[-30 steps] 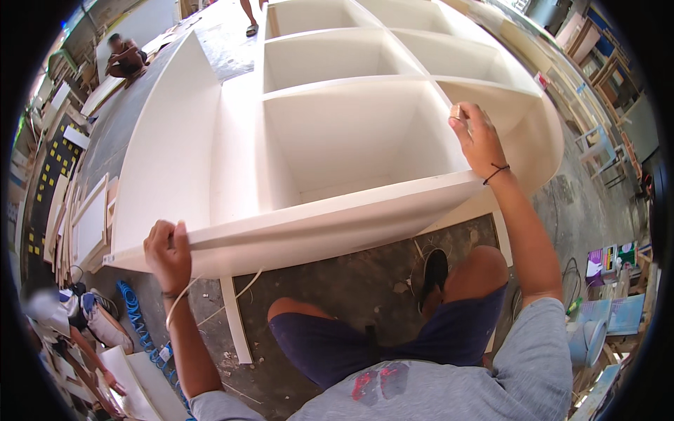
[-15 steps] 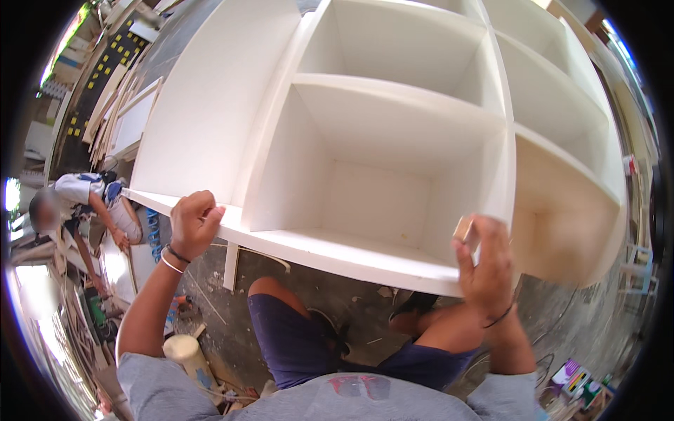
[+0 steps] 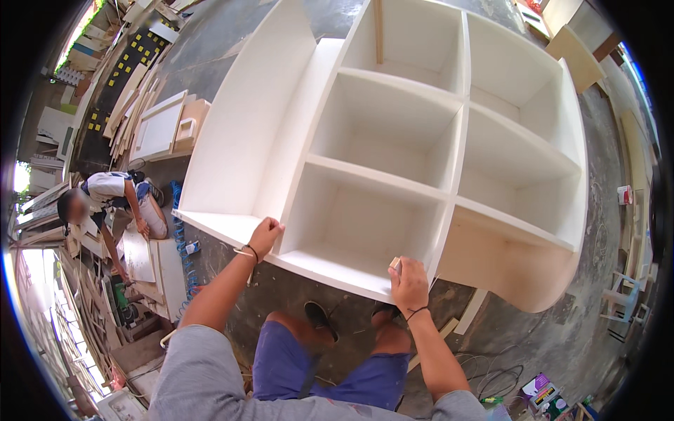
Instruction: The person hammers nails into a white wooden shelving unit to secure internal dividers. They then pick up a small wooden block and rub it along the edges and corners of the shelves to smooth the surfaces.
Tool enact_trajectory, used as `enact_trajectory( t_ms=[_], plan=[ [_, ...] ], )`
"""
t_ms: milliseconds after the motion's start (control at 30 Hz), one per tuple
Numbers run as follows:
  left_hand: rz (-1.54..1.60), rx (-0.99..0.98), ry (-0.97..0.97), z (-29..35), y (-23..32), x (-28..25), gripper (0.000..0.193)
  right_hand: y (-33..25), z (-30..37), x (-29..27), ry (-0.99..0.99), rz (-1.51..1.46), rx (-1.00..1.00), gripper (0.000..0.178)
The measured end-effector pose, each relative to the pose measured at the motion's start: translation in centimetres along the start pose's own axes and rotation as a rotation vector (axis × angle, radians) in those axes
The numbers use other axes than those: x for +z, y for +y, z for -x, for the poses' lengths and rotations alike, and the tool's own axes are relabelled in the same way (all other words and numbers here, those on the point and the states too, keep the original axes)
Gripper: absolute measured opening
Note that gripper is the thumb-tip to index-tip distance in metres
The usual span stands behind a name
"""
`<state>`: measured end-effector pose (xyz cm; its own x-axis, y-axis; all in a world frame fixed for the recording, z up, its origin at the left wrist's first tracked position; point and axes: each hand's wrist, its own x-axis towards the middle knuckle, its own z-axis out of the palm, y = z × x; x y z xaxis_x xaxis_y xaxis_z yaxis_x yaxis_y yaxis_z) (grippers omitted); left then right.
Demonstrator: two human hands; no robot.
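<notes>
A large white shelf unit (image 3: 379, 186) with several square compartments lies on the floor before me, its open side facing up. My left hand (image 3: 265, 238) is closed at the unit's near edge, by the corner between the long left bay and the nearest compartment. Whatever its curled fingers hold, if anything, is hidden. My right hand (image 3: 410, 284) grips a small tan block (image 3: 396, 263) between thumb and fingers, above the near edge at the right corner of that same compartment. Beside it, the unit's bare wooden panel (image 3: 498, 256) has a rounded outer end.
At left a person (image 3: 109, 196) crouches by boards and a green power tool (image 3: 125, 305). A coiled blue hose (image 3: 184, 245) runs nearby. Boards and panels (image 3: 158, 130) are stacked farther left. Cables (image 3: 498, 372), a purple box (image 3: 537, 389) and a light-blue stool (image 3: 623, 298) are at right.
My view has drawn back and shifted, so more of the shelf unit shows. My right hand keeps the block at the near edge; my left hand stays closed by the edge.
</notes>
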<state>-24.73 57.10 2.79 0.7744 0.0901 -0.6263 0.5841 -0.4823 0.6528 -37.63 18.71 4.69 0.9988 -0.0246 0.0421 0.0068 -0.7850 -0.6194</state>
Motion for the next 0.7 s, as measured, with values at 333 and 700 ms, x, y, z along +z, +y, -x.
enact_trajectory(
  t_ms=[333, 700],
  plan=[
    [0.045, 0.095, -0.2, -3.2, -1.2, -0.2, 0.029, -0.5, -1.1, -0.4, -0.064, 0.069, 0.15, 0.036],
    [-0.226, 0.654, 0.353, -16.7, 5.7, -20.0, 0.018, -9.7, -2.3, 10.6, 0.535, -0.444, 0.81, 0.021]
  ],
)
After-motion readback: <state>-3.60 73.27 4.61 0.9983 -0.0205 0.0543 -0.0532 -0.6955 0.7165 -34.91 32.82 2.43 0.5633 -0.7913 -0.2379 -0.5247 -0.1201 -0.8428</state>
